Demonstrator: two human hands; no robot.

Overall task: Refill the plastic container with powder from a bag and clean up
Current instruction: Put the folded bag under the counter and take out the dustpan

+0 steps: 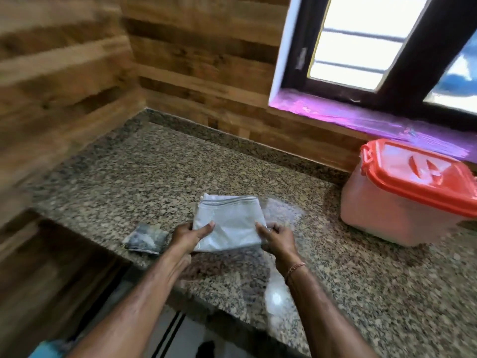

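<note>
Left grip (189, 235) and right grip (277, 237) pinch the bag (229, 223); cloth (145, 239) just left; container (402, 202) farther right.

Speckled granite worktop (129, 177), meeting wood-panelled walls (64, 86) at the rear corner. Dark-framed window (402, 60) with horizontal bars at upper right, set above a purple sill (361, 117).
</note>
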